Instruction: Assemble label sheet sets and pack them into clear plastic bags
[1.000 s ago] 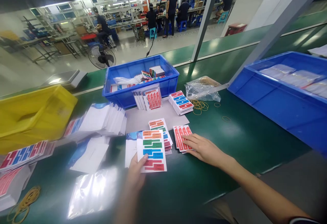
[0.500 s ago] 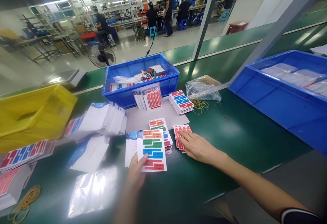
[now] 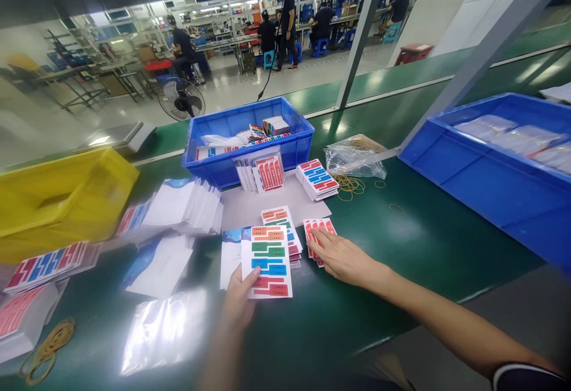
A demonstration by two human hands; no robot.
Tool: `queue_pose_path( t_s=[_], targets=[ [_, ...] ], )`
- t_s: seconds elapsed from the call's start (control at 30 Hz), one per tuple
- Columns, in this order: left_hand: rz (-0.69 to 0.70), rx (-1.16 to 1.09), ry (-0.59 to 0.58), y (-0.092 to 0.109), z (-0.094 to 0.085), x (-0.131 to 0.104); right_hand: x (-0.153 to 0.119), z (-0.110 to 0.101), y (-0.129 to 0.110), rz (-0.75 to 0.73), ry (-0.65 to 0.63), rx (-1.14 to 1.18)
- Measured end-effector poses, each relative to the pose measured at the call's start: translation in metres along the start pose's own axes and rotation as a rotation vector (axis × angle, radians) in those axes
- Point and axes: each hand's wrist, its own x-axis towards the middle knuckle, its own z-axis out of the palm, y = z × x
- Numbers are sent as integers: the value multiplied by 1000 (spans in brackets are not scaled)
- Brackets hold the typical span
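My left hand pinches a label sheet printed in orange, green, blue and red, thumb on top. Under it and to the left shows a white-and-blue booklet; I cannot tell whether the hand grips that too. A pile of similar label sheets lies just behind. My right hand rests on a small stack of red label sheets, fingers stretched out over its top. Behind, a stack of red-and-blue label sheets lies on pale paper, beside filled clear packets leaning on a blue bin.
White booklets are piled on the left near a yellow bin. Clear plastic bags lie in front. Rubber bands lie beside a plastic bag. A larger blue bin stands right. People are at work beyond.
The view has shifted slightly. My left hand still holds the multicoloured sheet, and the fingers of my right hand have shifted a little on the red sheets.
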Motion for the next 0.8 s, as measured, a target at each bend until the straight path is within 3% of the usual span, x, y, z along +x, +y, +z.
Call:
queue_pose_path(
  t_s=[0.17,0.27,0.33,0.4,0.47,0.5,0.57,0.67,0.8],
  targets=[
    [4,19,-7,-2,-5,2,-1,1,6,-19,6,47],
    [13,25,-23,-2,-4,1,-5,6,12,-4,80,81],
    [20,37,-24,-4,-2,1,-9,8,15,52,243,111],
    [18,57,-16,-8,3,1,-11,5,10,150,505,151],
    [13,80,-14,-16,8,1,-12,1,-6,198,726,194],
    [17,87,-18,-20,11,0,-11,1,-18,182,774,213],
    [67,98,-25,-30,16,0,-8,4,-47,92,723,240],
    [165,129,-27,-41,21,-2,-6,17,-87,-24,508,277],
    [174,327,-71,-34,19,-13,-15,23,-104,-90,369,444]
  ],
)
